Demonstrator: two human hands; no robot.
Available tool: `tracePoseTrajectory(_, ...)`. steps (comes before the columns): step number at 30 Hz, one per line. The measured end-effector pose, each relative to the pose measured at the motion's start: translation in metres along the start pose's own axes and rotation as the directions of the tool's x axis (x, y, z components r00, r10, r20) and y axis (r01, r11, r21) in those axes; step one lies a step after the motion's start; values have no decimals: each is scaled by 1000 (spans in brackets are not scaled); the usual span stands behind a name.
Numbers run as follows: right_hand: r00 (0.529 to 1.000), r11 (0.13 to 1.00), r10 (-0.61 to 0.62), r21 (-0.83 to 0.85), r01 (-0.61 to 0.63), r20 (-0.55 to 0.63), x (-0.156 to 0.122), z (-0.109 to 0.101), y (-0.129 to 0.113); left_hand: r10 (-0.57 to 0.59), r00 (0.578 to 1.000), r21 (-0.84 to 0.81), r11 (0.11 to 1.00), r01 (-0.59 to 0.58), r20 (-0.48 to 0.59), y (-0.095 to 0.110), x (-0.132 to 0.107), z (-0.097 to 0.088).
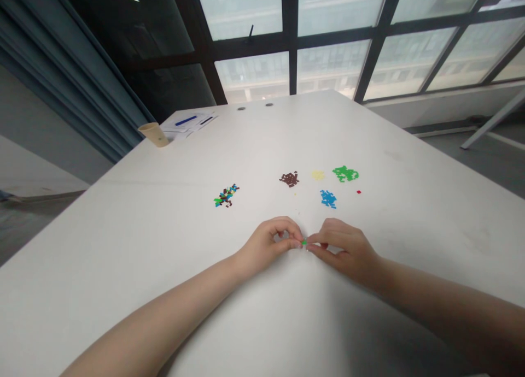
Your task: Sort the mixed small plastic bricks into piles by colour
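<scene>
Tiny green brick [304, 242] sits at the meeting point of the two hands, just above the near part of the white table [102, 246]. The left hand [267, 243] and right hand [343, 252] are together, their fingertips closing on the brick from either side in a tight pinch. The piece is too small to show exactly which fingers bear it.

Sorted heaps of similar small pieces lie ahead of the hands, well apart from them. Taking the pinch as the clock's centre, a mixed heap [226, 195] of brown, blue and green lies at 10 o'clock. A brown heap [289, 178] lies at 12, and a pale yellow heap [317, 175] just past it. A blue heap [328, 199] and a larger green heap [345, 173] lie near 1 o'clock, with a lone red piece [359, 192] just beside the green.

Farther off at 11 o'clock, a paper cup [153, 134] stands near the table's edge beside loose papers [189, 124] with a blue pen [186, 120] on them.
</scene>
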State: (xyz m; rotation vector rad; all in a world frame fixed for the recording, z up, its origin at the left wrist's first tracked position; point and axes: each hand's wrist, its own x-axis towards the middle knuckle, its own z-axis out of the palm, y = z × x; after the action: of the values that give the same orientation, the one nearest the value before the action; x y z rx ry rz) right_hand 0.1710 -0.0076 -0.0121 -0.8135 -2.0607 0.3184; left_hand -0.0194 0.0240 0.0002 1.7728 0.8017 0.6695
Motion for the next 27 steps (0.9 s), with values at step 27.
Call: tracePoseTrajectory(27, 927, 848, 291, -385, -365, -237, 21, -67, 64, -86, 960, 260, 965, 14, 266, -22, 5, -10)
